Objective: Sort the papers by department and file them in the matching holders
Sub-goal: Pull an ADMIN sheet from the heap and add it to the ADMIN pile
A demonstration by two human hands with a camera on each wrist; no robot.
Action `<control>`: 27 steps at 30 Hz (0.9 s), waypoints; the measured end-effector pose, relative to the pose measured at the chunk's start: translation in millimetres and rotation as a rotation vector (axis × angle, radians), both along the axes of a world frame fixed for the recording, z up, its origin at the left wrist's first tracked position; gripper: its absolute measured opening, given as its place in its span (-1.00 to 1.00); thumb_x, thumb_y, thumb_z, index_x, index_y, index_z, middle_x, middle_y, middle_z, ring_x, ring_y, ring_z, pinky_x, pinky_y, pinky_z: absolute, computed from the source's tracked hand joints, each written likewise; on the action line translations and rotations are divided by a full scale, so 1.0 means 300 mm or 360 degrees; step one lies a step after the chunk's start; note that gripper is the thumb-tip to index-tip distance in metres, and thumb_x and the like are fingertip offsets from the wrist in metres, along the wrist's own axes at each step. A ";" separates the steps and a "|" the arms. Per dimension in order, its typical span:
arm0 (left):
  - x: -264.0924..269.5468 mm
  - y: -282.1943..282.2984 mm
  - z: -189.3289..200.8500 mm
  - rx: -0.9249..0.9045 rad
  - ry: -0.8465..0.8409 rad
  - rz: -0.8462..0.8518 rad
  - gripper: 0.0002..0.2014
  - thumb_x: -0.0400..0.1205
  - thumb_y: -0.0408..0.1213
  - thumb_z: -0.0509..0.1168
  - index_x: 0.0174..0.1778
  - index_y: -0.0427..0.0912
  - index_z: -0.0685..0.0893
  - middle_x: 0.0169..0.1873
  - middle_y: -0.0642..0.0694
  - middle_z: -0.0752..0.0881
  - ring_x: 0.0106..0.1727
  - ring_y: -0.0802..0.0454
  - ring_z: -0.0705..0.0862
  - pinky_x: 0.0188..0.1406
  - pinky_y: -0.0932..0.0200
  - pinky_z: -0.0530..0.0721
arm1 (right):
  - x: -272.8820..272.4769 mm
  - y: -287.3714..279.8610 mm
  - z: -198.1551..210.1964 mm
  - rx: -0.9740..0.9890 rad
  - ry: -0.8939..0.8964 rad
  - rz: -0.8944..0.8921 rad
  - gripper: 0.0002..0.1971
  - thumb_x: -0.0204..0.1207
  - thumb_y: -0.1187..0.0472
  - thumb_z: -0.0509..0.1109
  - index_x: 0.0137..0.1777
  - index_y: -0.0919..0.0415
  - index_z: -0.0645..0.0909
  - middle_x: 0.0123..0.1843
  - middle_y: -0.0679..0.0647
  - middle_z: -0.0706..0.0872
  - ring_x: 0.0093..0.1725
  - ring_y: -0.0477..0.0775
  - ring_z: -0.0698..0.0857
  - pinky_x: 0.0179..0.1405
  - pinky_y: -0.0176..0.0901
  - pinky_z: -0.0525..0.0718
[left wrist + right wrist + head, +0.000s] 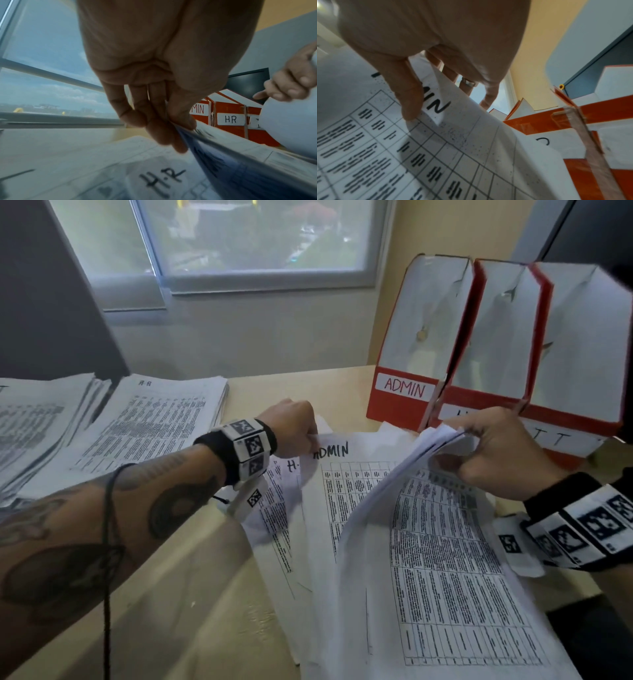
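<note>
From the head view, the left hand (296, 428) pinches the top left corner of the ADMIN sheet (342, 508), right beside its handwritten heading, while the right hand (496, 453) curls round a lifted wad of papers (404, 470) peeled up off the loose pile on the desk (191, 594). An H.R sheet (277, 508) peeks out just under the left hand. The ADMIN holder (407, 392) stands ahead and to the right of both hands, first in a row of three red holders, and the right hand sits nearer to it; two sorted stacks (144, 419) lie well off to the left. Over to the left wrist view: thumb and fingers (154, 121) clamp the thin edge of the ADMIN sheet, which runs away to the lower right, the H.R sheet lying flat beneath, and the ADMIN and HR holder (229, 120) labels show straight ahead past the fingertips. The right wrist view shows the thumb (409, 102) pressing on top of a gridded page with part of its ADMIN heading showing, fingers tucked behind the curled papers, and the red holders rising just to the right. The sheet's long axis looks to run toward the person, so it likely needs tipping upright and carrying right and forward.
</note>
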State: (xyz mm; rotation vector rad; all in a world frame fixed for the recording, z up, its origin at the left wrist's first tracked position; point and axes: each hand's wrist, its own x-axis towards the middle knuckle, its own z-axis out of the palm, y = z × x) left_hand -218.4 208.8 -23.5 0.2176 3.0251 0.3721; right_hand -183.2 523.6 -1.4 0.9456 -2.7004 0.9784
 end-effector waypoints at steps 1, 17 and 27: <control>0.012 -0.011 -0.003 -0.0034 -0.0048 0.0021 -0.86 0.65 -0.12 0.52 -0.01 -0.09 0.92 -0.38 0.05 0.73 -0.25 0.06 0.69 -0.33 0.20 0.58 | -0.003 -0.016 -0.004 0.0027 0.0007 0.0012 -0.76 0.36 0.47 0.67 -0.23 0.08 0.83 -0.33 -0.04 0.82 -0.35 0.05 0.76 -0.40 0.06 0.73; 0.088 -0.001 0.089 0.0086 0.0213 -0.0181 -0.95 0.59 -0.17 0.54 -0.17 0.05 0.91 -0.37 0.16 0.71 -0.19 0.10 0.73 -0.10 0.11 0.65 | -0.028 -0.200 0.023 0.0548 0.0022 0.0025 -0.89 0.48 0.18 0.67 -0.14 -0.01 0.79 0.49 -0.23 0.57 0.46 -0.13 0.51 0.24 -0.18 0.51; 0.070 -0.041 0.087 0.0709 -0.0046 -0.0191 -0.59 0.68 0.17 0.40 -0.21 -0.10 0.87 -0.32 0.04 0.87 -0.32 0.14 0.82 -0.29 0.28 0.63 | 0.022 -0.177 -0.011 0.0170 0.0129 -0.0028 -0.45 0.27 0.58 0.63 0.09 0.03 0.57 -0.22 -0.09 0.73 -0.26 -0.15 0.74 -0.44 -0.40 0.64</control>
